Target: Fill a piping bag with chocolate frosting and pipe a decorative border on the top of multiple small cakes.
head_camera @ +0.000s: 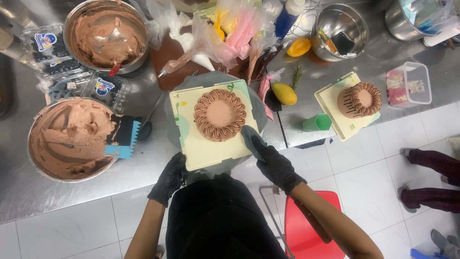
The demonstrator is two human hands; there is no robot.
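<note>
Pale yellow card is what both your gloved hands are on: the square cake board (pixel 203 148) at the centre of the frame, sitting on a grey turntable (pixel 256 103) and carrying a round chocolate cake (pixel 220 114) ringed with piped loops. At the upper left, two clear plastic berry punnets (pixel 52 52) with blue-and-white round labels lie beside the bowls; one sits at the frame's edge, the other lower, near the board. At the right, a clear lidded tub (pixel 412 84) with pink contents stands on the steel table (pixel 57 192), just beyond a second yellow board (pixel 335 105) bearing a second chocolate cake (pixel 360 100). A small green cup (pixel 317 123) lies between the two boards.

Your left hand (pixel 168 178), in a black glove, curls against the board's lower left edge, fingers bent around it. Your right hand (pixel 270 160), also gloved, lies flatter, its fingers stretched up along the board's lower right corner, pressing on it rather than closed around it. Both forearms angle in from the bottom of the frame. A bowl of chocolate cream (pixel 69 139) with a blue comb scraper (pixel 125 139) sits at the left.
</note>
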